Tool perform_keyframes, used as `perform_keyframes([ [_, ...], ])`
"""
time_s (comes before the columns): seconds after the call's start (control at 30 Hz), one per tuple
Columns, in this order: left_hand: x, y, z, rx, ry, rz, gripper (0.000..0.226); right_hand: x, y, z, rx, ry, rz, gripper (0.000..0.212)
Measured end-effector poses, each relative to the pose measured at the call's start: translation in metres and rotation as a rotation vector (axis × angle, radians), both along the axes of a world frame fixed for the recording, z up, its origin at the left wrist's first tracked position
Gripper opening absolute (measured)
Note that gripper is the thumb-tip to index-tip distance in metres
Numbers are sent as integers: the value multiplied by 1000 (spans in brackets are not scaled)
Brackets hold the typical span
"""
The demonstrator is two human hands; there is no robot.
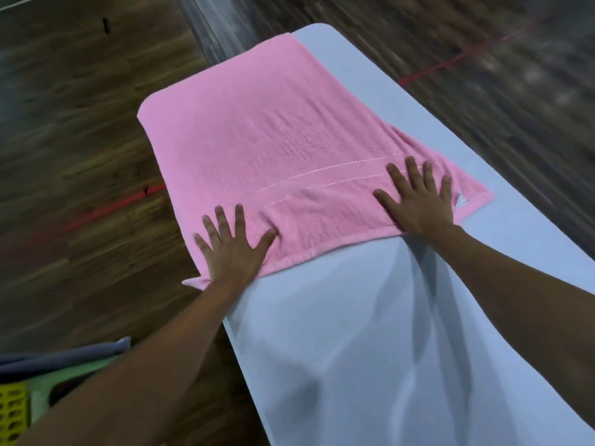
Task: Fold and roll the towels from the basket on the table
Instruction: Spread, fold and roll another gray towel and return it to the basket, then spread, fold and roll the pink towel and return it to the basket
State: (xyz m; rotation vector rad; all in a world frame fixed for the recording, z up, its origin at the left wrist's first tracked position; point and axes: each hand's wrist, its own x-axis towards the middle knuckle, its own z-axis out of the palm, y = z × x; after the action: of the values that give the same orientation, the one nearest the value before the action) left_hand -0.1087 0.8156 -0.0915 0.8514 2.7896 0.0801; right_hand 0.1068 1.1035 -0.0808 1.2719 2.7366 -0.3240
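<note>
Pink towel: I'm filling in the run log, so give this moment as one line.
phase: flattening | pink terry-cloth towel: layered, on white table, left edge overhanging | left hand: flat, pressing near edge | right hand: flat, pressing near edge

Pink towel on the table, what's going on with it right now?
A person has both hands spread flat on the pink towel, left hand at its near left corner, right hand near its right corner. The towel lies flat on the table, a lower layer showing at the right, and is not yet rolled. A yellow basket sits lower left.

Head-worn camera looks forward and down, close over the table (pixel 370 317).
</note>
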Motion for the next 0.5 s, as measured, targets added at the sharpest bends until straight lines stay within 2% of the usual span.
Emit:
perform_keyframes([
  [0.27, 208, -68, -2, -1, -5, -40, 98, 200, -54, 4, -4, -37, 21, 75],
  [0.5, 341, -109, 1, -23, -15, -53, 98, 324, -92, 9, -43, -34, -31, 74],
])
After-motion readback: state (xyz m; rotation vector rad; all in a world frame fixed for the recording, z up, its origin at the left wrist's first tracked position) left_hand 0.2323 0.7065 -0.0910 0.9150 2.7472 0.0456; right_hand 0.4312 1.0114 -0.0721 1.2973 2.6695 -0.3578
